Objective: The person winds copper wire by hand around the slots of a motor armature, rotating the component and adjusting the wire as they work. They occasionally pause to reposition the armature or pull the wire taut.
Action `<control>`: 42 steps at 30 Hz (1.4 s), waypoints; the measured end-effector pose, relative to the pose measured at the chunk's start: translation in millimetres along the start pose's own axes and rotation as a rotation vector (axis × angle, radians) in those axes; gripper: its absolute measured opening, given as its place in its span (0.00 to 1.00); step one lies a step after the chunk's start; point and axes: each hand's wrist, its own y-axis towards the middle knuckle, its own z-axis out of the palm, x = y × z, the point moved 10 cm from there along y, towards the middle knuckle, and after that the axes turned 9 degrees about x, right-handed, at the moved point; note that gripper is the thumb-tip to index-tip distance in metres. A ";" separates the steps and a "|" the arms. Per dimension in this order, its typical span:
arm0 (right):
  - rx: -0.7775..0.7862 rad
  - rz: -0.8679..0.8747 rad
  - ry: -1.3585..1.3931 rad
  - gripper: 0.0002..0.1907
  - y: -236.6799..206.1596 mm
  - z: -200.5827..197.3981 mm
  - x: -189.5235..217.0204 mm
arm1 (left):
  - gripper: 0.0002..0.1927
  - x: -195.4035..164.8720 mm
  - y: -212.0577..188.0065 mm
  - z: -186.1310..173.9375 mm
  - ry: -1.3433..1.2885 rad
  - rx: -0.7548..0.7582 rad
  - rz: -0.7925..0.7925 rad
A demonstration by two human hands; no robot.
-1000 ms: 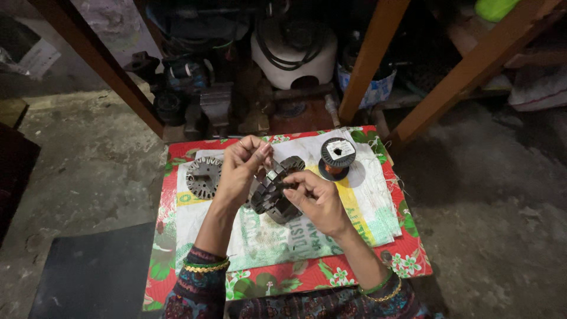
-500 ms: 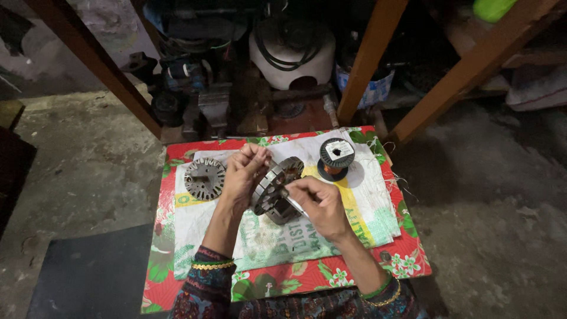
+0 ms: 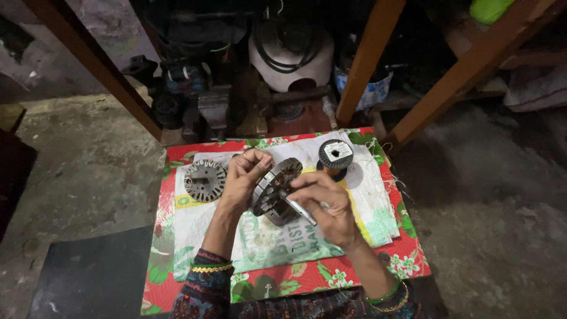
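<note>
dim, soft overhead light; dark background, wide-angle stretching at edges.

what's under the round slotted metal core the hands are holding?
The core is held tilted above a white woven sack, itself lying on a red floral cloth. The sack patch directly beneath is covered by core and hands.

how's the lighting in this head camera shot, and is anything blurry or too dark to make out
Head view: light falls mostly on the white sack and the floral cloth; the left hand, right hand and the slotted metal core between them read fairly sharp. The clutter behind the wooden legs sits in deep shadow, hard to identify. The frame's edges look stretched by the wide lens.
</note>
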 end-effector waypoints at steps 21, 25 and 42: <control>0.008 0.391 0.436 0.15 -5.6 -4.4 -96.2 | 0.03 2.8 14.1 7.5 0.179 0.085 -0.115; 0.108 0.532 0.354 0.12 -28.9 3.6 -109.5 | 0.06 5.6 4.3 0.5 -0.029 -0.037 -0.215; 0.079 0.307 0.299 0.11 -18.8 -29.8 4.8 | 0.13 -134.5 -83.5 166.1 1.245 -0.002 0.540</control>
